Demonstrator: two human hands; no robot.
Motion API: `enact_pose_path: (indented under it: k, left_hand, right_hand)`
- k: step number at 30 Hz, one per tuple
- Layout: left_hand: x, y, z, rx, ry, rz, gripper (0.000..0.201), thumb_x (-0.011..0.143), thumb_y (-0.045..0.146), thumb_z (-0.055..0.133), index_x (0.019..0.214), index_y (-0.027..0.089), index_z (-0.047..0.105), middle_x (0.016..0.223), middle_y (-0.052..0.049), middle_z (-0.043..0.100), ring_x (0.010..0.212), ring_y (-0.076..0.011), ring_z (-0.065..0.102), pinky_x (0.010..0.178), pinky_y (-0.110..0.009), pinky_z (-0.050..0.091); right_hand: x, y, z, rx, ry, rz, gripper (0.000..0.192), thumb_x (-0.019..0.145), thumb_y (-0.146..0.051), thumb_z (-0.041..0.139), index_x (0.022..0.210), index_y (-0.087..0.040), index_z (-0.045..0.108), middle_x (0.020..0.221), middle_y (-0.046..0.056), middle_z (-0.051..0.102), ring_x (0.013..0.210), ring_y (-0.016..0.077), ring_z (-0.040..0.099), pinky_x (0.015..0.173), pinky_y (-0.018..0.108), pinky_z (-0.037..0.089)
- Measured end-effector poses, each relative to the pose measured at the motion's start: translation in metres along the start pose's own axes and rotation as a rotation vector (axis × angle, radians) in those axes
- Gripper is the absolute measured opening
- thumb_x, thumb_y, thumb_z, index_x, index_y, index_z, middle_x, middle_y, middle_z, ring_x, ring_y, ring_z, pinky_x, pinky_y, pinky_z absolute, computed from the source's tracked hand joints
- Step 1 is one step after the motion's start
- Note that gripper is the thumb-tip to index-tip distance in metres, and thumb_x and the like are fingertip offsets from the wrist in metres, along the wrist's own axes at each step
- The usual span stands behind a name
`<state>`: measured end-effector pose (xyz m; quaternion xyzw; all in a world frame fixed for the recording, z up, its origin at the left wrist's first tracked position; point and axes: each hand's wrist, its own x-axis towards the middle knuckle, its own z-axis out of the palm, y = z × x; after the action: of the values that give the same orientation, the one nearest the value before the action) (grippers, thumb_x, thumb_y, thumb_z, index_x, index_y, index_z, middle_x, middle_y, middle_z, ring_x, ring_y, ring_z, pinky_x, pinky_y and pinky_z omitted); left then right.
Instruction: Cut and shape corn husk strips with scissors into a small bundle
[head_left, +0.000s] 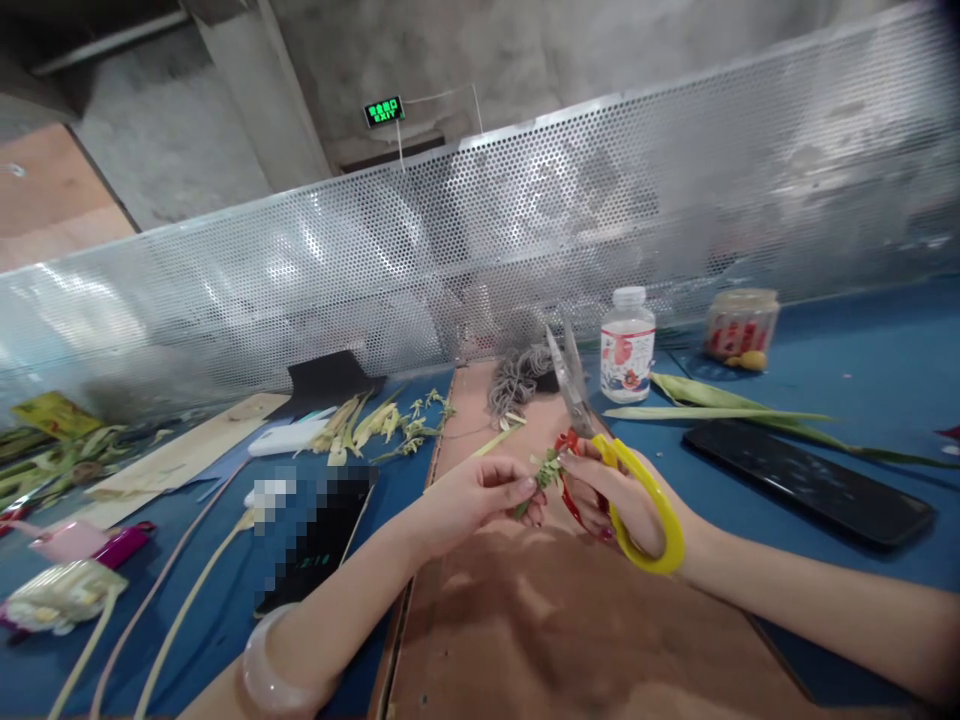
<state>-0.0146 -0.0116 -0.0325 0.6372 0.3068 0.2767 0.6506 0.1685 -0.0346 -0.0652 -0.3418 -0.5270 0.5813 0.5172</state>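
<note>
Two bare hands meet above a brown board (600, 640), which lies in the middle of the blue tabletop (862, 345), and I see them from close by. The left hand (496, 492) has its thumb and fingers pinched on a small green leafy piece (548, 470), just left of the scissors (580, 412). The right hand (622, 495) is passed into the handles of these scissors, one yellow and one red, and its fingers are curled. Its fingertips are very near the leafy piece, but I cannot tell if they also grip it. The blades point up and away from the person, and they stand a little apart. On the left wrist there is a pale bracelet (271, 668).

Just behind the scissors lies a tangled grey cord (517, 382). A white plastic bottle with a printed label (628, 350) stands to the right of the blades, and farther right is a wide jar (742, 325). Long green leaves (720, 413) and a black smartphone (810, 485) lie to the right of the scissors too. To their left I notice yellowish plant sprigs (390, 422) and a second dark phone (326, 535). Well behind the scissors rises a perforated metal screen (360, 250), with a green EXIT sign (383, 111) above it.
</note>
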Motion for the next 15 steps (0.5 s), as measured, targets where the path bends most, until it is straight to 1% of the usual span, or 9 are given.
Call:
enact_pose_path:
  k: [3,5,6,7,10,12,13,14,15]
  left_hand:
    - [0.001,0.001,0.000,0.039,0.051,0.013,0.022,0.075,0.035,0.068,0.073,0.013,0.067,0.070,-0.004,0.064,0.068,-0.0124,0.058,0.072,-0.026,0.046]
    - [0.001,0.005,-0.005,0.032,0.149,0.056,0.020,0.077,0.033,0.066,0.073,0.013,0.067,0.071,-0.003,0.064,0.067,-0.0126,0.058,0.073,-0.027,0.047]
    - [0.002,0.008,-0.009,0.030,0.226,0.091,0.020,0.079,0.032,0.064,0.074,0.014,0.067,0.073,-0.002,0.064,0.068,-0.0126,0.059,0.074,-0.028,0.048]
    - [0.002,0.012,-0.016,0.035,0.282,0.118,0.020,0.080,0.032,0.062,0.073,0.014,0.067,0.070,0.000,0.063,0.066,-0.0118,0.058,0.073,-0.027,0.048]
    - [0.003,0.026,-0.050,0.077,0.460,0.176,0.021,0.081,0.031,0.061,0.080,0.011,0.068,0.071,0.000,0.064,0.067,-0.0112,0.060,0.069,-0.022,0.049]
    - [0.001,0.032,-0.079,0.102,0.571,0.184,0.020,0.077,0.030,0.066,0.079,0.010,0.067,0.066,-0.002,0.064,0.059,-0.0092,0.058,0.063,-0.021,0.049]
    - [-0.001,0.034,-0.094,0.128,0.657,0.190,0.019,0.075,0.028,0.068,0.077,0.009,0.066,0.067,-0.004,0.065,0.059,-0.0089,0.059,0.062,-0.020,0.049]
    - [-0.003,0.035,-0.108,0.217,0.824,0.165,0.019,0.071,0.028,0.071,0.076,0.010,0.066,0.066,-0.004,0.066,0.058,-0.0088,0.059,0.062,-0.020,0.049]
    - [-0.005,0.034,-0.120,0.246,0.896,0.144,0.020,0.069,0.027,0.073,0.077,0.010,0.066,0.066,-0.004,0.066,0.058,-0.0088,0.059,0.062,-0.020,0.049]
  right_hand:
    - [0.004,0.002,0.001,0.044,0.024,0.016,0.043,0.080,-0.046,0.055,0.052,-0.021,0.034,0.041,-0.007,0.034,0.034,0.0076,0.031,0.037,0.022,0.031]
    - [0.008,0.002,0.000,0.098,0.069,0.011,0.041,0.078,-0.045,0.057,0.054,-0.022,0.035,0.042,-0.007,0.036,0.034,0.0076,0.033,0.035,0.022,0.030]
    - [0.010,0.002,-0.001,0.128,0.095,0.003,0.038,0.077,-0.043,0.059,0.056,-0.022,0.036,0.043,-0.007,0.038,0.034,0.0074,0.034,0.034,0.021,0.029]
    - [0.012,0.003,-0.003,0.153,0.120,-0.004,0.035,0.076,-0.042,0.060,0.058,-0.022,0.039,0.043,-0.007,0.040,0.033,0.0072,0.034,0.033,0.021,0.028]
    - [0.018,0.004,-0.009,0.211,0.166,0.004,0.027,0.074,-0.039,0.062,0.065,-0.021,0.044,0.044,-0.007,0.043,0.031,0.0064,0.035,0.032,0.019,0.026]
    - [0.020,0.006,-0.012,0.247,0.178,0.033,0.026,0.074,-0.038,0.062,0.066,-0.021,0.044,0.043,-0.007,0.044,0.031,0.0064,0.035,0.032,0.019,0.027]
    - [0.021,0.007,-0.012,0.266,0.180,0.047,0.026,0.074,-0.037,0.062,0.066,-0.021,0.044,0.043,-0.007,0.043,0.032,0.0065,0.036,0.032,0.019,0.027]
    - [0.021,0.009,-0.013,0.280,0.180,0.063,0.025,0.074,-0.037,0.062,0.067,-0.020,0.045,0.043,-0.007,0.043,0.032,0.0067,0.036,0.033,0.019,0.027]
    - [0.021,0.010,-0.013,0.286,0.179,0.084,0.024,0.075,-0.037,0.061,0.067,-0.020,0.046,0.042,-0.007,0.043,0.032,0.0067,0.036,0.033,0.019,0.027]
